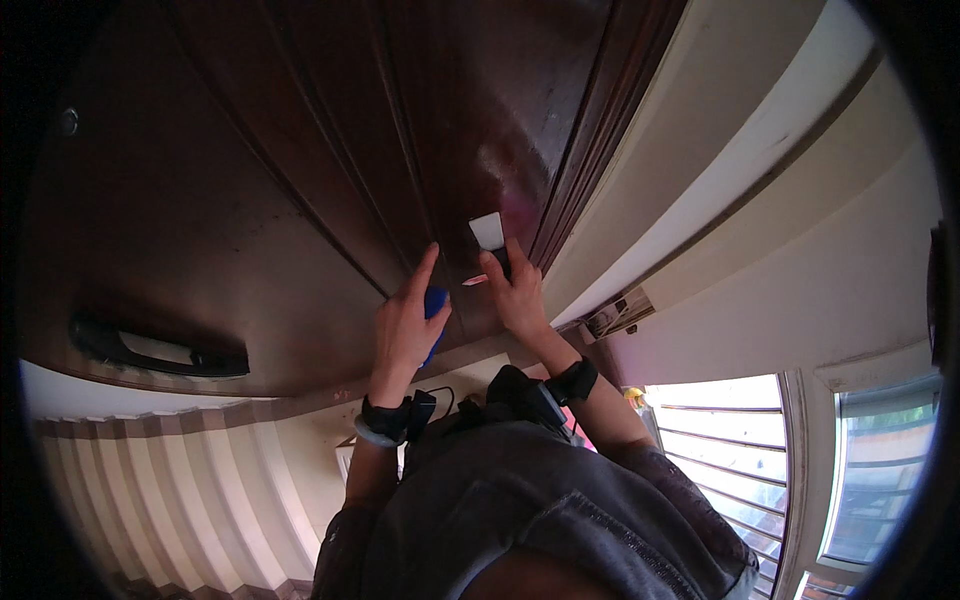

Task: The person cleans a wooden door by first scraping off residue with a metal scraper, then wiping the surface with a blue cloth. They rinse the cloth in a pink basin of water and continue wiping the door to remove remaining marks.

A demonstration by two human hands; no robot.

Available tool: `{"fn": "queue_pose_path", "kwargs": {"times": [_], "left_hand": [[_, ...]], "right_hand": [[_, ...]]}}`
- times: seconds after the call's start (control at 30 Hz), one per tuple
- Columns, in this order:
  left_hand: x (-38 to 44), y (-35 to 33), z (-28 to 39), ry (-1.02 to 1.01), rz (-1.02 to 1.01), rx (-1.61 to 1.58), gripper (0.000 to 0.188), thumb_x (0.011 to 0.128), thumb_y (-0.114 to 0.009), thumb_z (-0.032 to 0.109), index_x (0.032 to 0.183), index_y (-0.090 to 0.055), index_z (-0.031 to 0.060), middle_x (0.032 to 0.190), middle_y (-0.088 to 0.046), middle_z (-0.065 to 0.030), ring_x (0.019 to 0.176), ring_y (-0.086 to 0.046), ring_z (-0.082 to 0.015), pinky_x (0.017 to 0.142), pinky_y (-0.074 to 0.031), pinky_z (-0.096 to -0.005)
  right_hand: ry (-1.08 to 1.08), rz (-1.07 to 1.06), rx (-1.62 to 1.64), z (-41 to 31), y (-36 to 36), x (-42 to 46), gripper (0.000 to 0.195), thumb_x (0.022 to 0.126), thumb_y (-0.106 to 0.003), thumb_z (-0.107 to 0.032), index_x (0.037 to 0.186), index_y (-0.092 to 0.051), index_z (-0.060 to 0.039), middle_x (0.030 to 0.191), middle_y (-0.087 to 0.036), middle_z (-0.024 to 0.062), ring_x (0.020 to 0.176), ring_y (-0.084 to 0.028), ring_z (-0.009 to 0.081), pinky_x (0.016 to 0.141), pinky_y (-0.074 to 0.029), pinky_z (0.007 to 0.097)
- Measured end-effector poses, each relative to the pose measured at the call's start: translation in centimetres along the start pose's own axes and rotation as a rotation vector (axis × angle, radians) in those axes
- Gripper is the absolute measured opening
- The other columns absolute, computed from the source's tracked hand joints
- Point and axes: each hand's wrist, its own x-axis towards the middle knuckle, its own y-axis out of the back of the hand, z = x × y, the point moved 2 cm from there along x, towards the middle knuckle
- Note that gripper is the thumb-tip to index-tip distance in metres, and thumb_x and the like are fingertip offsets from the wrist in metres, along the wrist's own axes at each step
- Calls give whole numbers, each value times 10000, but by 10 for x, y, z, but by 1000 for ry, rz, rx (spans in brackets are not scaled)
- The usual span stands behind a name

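Observation:
A dark, glossy wooden panel (pixel 322 247) with long grooves spreads before me. My right hand (pixel 520 294) grips a scraper-like tool (pixel 489 232), with a flat pale blade and a dark handle partly hidden by my fingers. A small red-and-white pointed piece (pixel 475 280) shows beside my right thumb; whether I hold it cannot be told. In my left hand (pixel 401 322) is a blue object (pixel 435 304), mostly covered by the palm and thumb. The left index finger stretches out towards the panel; contact with it is unclear.
A black elongated fitting (pixel 161 351) with a pale inset is at the panel's lower left. A round metal fitting (pixel 70 121) sits farther up. Dark moulding (pixel 577 142) borders a pale wall on the right. A pleated curtain (pixel 180 487) hangs lower left; a barred window (pixel 724 442) is lower right.

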Motion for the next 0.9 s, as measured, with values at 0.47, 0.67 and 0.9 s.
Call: {"fn": "queue_pose_path", "kwargs": {"times": [0.47, 0.67, 0.9], "left_hand": [[5, 30, 64, -75, 610, -263, 523, 813, -704, 139, 1306, -529, 137, 1031, -622, -135, 944, -603, -256, 836, -480, -369], [65, 26, 116, -465, 735, 227, 523, 697, -801, 251, 1171, -582, 215, 1250, -474, -91, 1122, -408, -303, 959, -319, -449], [61, -92, 3, -752, 226, 742, 509, 689, -784, 293, 1163, -599, 269, 1249, -508, -75, 1110, -427, -291, 886, -312, -471]], "right_hand": [[-180, -230, 141, 37, 36, 2, 295, 937, -627, -281, 974, -569, 6, 649, -597, 161, 566, -585, 234, 535, -442, 354], [-117, -185, 305, 54, 61, -4, 236, 966, -594, -241, 896, -486, -44, 533, -483, -3, 415, -452, 75, 382, -355, 255], [-165, -125, 263, 64, 102, -12, 238, 958, -606, -217, 896, -480, -25, 531, -484, -8, 425, -449, 65, 385, -339, 249]]}}
